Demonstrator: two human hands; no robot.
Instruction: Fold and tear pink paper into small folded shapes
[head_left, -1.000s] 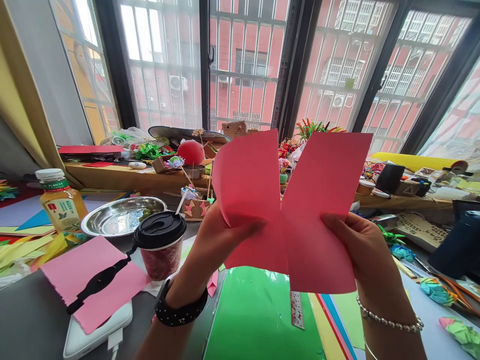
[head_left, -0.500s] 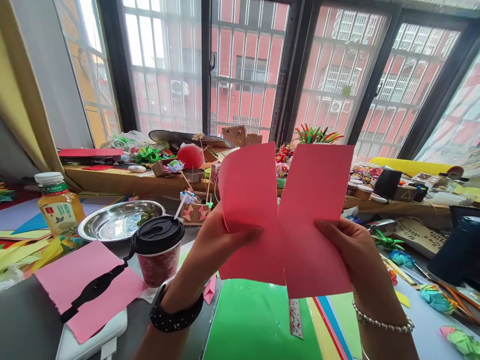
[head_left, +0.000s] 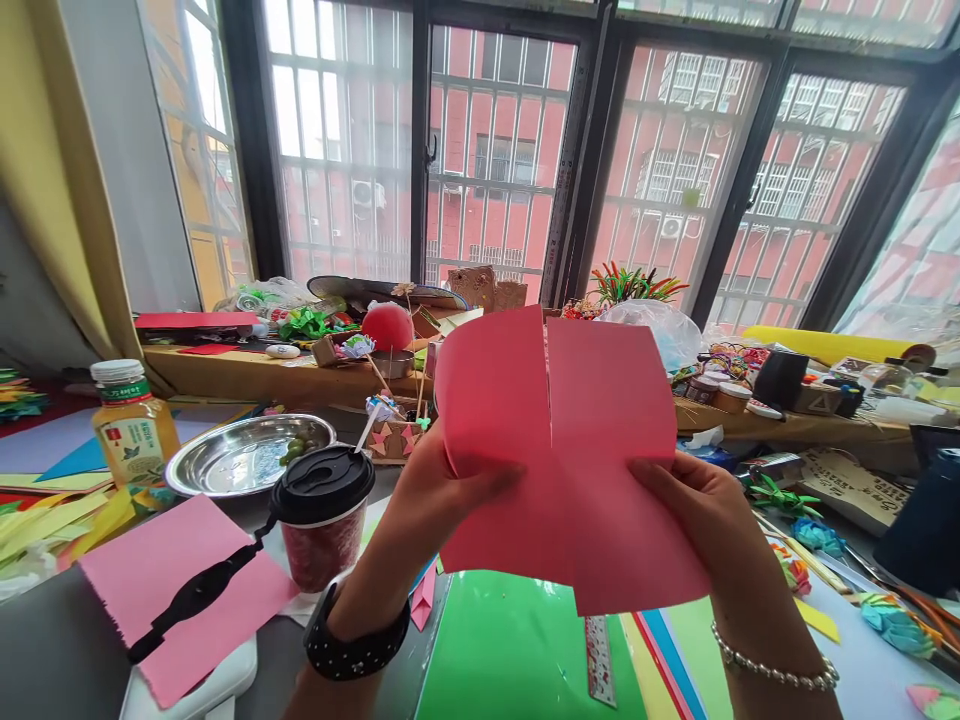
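Two red paper pieces are held up in front of the camera, side by side. My left hand [head_left: 450, 490] pinches the left red paper [head_left: 495, 390], thumb in front and fingers behind it. The right red paper [head_left: 607, 400] is gripped the same way by my right hand [head_left: 694, 500]. A narrow slit shows between their upper parts; lower down they meet or overlap, and I cannot tell which. Below them lies a green sheet [head_left: 510, 650] with a small patterned ruler [head_left: 599, 660] on it.
To the left are a lidded cup [head_left: 322, 520], a metal plate [head_left: 217, 455], a juice bottle [head_left: 135, 425] and pink paper [head_left: 180, 580]. Paper flowers [head_left: 896, 620] lie at the right. A cluttered ledge [head_left: 300, 372] runs below the window.
The upper parts of the two red papers have come closer, narrowing the gap. The right paper's top now leans left and bends. The camera view has shifted slightly upward.
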